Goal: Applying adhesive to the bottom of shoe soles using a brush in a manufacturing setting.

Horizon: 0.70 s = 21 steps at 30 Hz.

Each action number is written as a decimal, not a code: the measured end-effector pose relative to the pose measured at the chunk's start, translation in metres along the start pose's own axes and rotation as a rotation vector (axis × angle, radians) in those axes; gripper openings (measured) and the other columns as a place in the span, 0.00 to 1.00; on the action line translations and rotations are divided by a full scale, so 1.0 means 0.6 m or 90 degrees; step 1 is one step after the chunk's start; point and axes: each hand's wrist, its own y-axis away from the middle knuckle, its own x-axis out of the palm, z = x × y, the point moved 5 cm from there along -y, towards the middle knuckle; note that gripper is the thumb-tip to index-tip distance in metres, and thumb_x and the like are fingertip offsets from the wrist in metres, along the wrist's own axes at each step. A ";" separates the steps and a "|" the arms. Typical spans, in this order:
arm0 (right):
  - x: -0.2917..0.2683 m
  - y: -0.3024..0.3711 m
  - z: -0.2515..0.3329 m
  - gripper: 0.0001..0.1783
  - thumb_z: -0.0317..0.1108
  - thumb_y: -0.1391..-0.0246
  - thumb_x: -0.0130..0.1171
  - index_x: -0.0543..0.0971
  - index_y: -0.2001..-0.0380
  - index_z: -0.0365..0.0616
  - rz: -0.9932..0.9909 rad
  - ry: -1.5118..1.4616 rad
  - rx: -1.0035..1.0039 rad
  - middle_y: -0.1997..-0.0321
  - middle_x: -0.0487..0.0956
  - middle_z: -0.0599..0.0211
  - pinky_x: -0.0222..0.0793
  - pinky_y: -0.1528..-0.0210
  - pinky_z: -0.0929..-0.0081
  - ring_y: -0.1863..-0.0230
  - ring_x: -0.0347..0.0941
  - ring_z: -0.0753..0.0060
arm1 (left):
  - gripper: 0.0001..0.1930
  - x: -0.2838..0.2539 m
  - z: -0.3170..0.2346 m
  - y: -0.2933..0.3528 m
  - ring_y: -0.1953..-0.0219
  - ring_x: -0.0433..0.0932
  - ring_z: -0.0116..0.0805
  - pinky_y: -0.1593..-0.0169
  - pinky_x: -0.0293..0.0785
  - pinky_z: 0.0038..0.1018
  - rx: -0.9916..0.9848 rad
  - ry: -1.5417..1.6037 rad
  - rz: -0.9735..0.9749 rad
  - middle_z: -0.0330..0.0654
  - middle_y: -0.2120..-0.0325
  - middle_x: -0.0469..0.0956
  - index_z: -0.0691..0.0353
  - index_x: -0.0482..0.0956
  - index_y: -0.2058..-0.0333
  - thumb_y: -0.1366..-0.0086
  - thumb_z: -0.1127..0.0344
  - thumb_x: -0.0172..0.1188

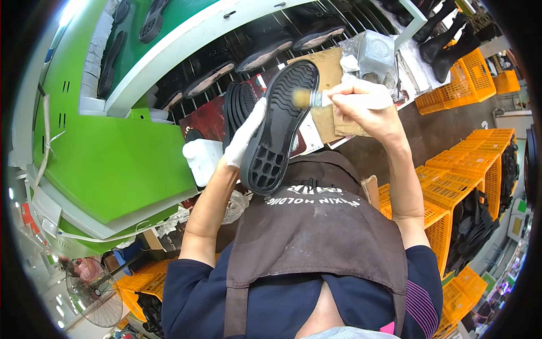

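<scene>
My left hand (pixel 247 133), in a white glove, grips a black shoe sole (pixel 280 124) by its left edge. The sole stands tilted in front of my apron, its hollow inner face with wavy ribs and a grid at the heel turned toward me. My bare right hand (pixel 367 107) is closed round a brush (pixel 316 99) with a metal collar. Its pale bristles are blurred and lie over the sole's ribbed part; whether they touch cannot be told. More black soles (pixel 237 107) lie just behind my left hand.
A white plastic bottle (pixel 204 161) stands left of my left hand. Black shoe uppers (pixel 265 51) line a rack at the back. A cloudy plastic container (pixel 376 51) sits at back right. A green machine (pixel 113 164) fills the left; orange crates (pixel 451 186) stack up at right.
</scene>
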 end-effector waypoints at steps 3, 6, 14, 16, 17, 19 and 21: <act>0.035 0.005 0.011 0.08 0.24 0.53 0.58 0.78 0.66 0.43 -0.033 0.315 -0.237 0.76 0.73 0.62 0.67 0.71 0.71 0.73 0.71 0.62 | 0.27 0.012 -0.002 -0.006 0.53 0.75 0.36 0.51 0.75 0.29 0.024 0.087 0.018 0.48 0.49 0.70 0.64 0.65 0.45 0.31 0.48 0.42; 0.099 0.045 0.056 0.14 0.25 0.55 0.61 0.78 0.62 0.48 0.141 0.176 -0.303 0.71 0.74 0.63 0.68 0.70 0.69 0.70 0.71 0.60 | 0.24 0.011 -0.005 -0.017 0.58 0.76 0.32 0.55 0.77 0.27 0.030 0.127 0.013 0.43 0.54 0.74 0.62 0.67 0.45 0.31 0.50 0.42; 0.027 -0.005 -0.033 0.13 0.23 0.54 0.59 0.79 0.62 0.45 0.008 0.239 -0.263 0.70 0.76 0.63 0.69 0.67 0.74 0.70 0.73 0.63 | 0.24 0.005 0.000 -0.001 0.61 0.79 0.37 0.58 0.79 0.31 -0.044 0.146 -0.021 0.48 0.57 0.76 0.65 0.71 0.50 0.32 0.49 0.43; 0.012 -0.003 -0.052 0.12 0.24 0.53 0.59 0.79 0.63 0.44 -0.032 0.307 -0.194 0.70 0.76 0.62 0.69 0.66 0.73 0.70 0.73 0.62 | 0.25 0.005 0.002 0.002 0.63 0.79 0.39 0.60 0.80 0.31 -0.041 0.134 -0.013 0.51 0.58 0.76 0.67 0.69 0.49 0.32 0.50 0.43; 0.008 -0.003 -0.058 0.11 0.24 0.53 0.59 0.79 0.64 0.44 -0.052 0.340 -0.160 0.70 0.76 0.61 0.69 0.66 0.72 0.70 0.74 0.61 | 0.26 0.005 0.003 0.003 0.63 0.80 0.40 0.61 0.80 0.32 -0.040 0.127 -0.009 0.53 0.58 0.76 0.68 0.68 0.49 0.32 0.50 0.43; 0.026 0.004 -0.045 0.10 0.24 0.53 0.59 0.79 0.64 0.43 -0.034 0.294 -0.169 0.70 0.76 0.61 0.70 0.66 0.72 0.70 0.74 0.61 | 0.26 -0.016 0.017 -0.016 0.62 0.79 0.38 0.58 0.79 0.31 -0.024 0.152 0.009 0.51 0.57 0.76 0.67 0.68 0.48 0.32 0.49 0.43; 0.056 0.011 -0.021 0.10 0.25 0.51 0.60 0.79 0.63 0.39 0.026 0.188 -0.179 0.75 0.75 0.61 0.66 0.70 0.72 0.74 0.71 0.64 | 0.26 -0.015 0.017 -0.026 0.59 0.77 0.35 0.54 0.78 0.30 -0.009 0.154 0.023 0.48 0.55 0.75 0.65 0.68 0.48 0.31 0.48 0.42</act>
